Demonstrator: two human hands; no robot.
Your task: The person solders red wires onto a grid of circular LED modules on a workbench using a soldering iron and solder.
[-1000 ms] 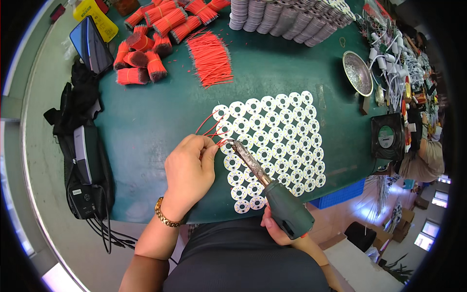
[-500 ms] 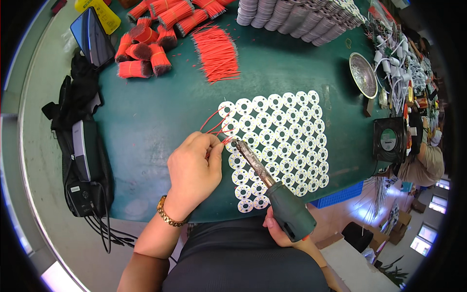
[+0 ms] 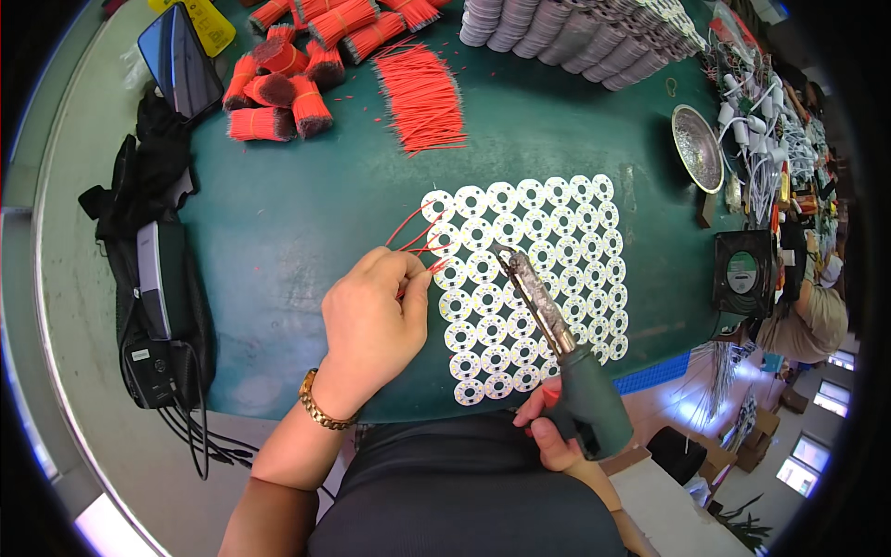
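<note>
Pinched between the fingers of my left hand [image 3: 373, 311] are thin red wires [image 3: 434, 267], their ends at the left edge of a round white LED board [image 3: 451, 280]. My right hand [image 3: 557, 447] grips the dark green handle of a soldering gun [image 3: 594, 399]. Its tip hangs over the grid, right of the wires and apart from them. Red wires also run from the two boards above, in the leftmost column. Part of the right hand is hidden behind the handle.
Loose red wires [image 3: 422, 97] and tied red wire bundles [image 3: 263, 123] lie at the far side. Behind the grid rise stacked boards [image 3: 566, 37]. To the right are a metal bowl [image 3: 697, 148] and a black fan [image 3: 744, 272]; a phone [image 3: 179, 63] stands far left.
The soldering gun has moved right, its tip leaving the wire ends at the board's edge. My left hand stays at nearly the same place, still holding the wires.
</note>
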